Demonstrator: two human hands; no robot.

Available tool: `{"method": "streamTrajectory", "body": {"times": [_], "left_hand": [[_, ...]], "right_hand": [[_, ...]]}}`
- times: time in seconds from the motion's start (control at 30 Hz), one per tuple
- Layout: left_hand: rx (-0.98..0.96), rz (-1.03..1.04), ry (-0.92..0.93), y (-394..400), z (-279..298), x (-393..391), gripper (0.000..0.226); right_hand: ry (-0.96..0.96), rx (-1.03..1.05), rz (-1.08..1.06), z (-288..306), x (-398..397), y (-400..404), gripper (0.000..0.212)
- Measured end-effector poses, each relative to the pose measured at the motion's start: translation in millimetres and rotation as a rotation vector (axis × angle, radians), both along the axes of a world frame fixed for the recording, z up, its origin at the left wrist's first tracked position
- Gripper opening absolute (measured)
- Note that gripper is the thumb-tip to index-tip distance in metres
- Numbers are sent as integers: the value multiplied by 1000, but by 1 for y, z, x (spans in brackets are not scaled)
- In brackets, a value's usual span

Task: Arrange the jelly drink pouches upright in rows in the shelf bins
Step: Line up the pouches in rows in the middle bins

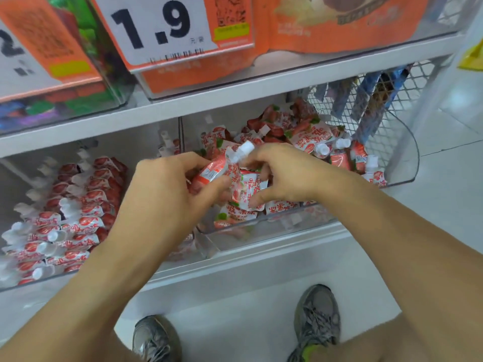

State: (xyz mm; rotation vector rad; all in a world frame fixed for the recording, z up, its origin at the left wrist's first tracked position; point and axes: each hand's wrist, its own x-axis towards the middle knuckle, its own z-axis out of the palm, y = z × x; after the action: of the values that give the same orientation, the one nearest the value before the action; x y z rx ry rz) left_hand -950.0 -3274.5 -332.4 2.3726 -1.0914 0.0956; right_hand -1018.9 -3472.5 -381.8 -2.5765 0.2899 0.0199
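Two hands meet over the right-hand bin [308,223], where you grip one jelly drink pouch [217,169] in your left hand [167,189], cap up, while your right hand [282,176] pinches a second pouch [247,190] from the loose heap, likely to stand them in rows like the left bin [15,284].

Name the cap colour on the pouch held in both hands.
White cap, seen in the head view, on the red-and-white pouch.

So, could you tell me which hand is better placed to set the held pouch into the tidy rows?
Left, probably. The left hand already grips the pouch and is nearer the rowed bin; the right hand is over the jumbled bin, fingers on another pouch.
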Motion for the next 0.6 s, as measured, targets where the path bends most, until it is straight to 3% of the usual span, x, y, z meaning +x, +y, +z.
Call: {"method": "streamTrajectory", "body": {"times": [0.1, 0.27, 0.4, 0.43, 0.5, 0.57, 0.6], "left_hand": [[-93, 22, 42, 0, -2, 3, 18], [-177, 65, 134, 2, -6, 8, 21], [-189, 63, 152, -1, -8, 7, 24], [-179, 54, 153, -3, -8, 7, 25], [-135, 31, 142, -10, -7, 5, 29], [-57, 0, 169, -21, -7, 7, 30], [-9, -26, 215, -29, -7, 10, 30]], "right_hand": [[42, -199, -2, -9, 15, 5, 72], [38, -36, -59, 3, 10, 2, 56], [-159, -62, -211, 39, -17, -18, 53], [-187, -107, -261, 42, -22, -25, 47], [-140, -287, -428, 39, -30, -33, 12], [-108, -410, -638, 33, -30, -39, 36], [-200, -410, -669, 32, -30, -39, 42]]}}
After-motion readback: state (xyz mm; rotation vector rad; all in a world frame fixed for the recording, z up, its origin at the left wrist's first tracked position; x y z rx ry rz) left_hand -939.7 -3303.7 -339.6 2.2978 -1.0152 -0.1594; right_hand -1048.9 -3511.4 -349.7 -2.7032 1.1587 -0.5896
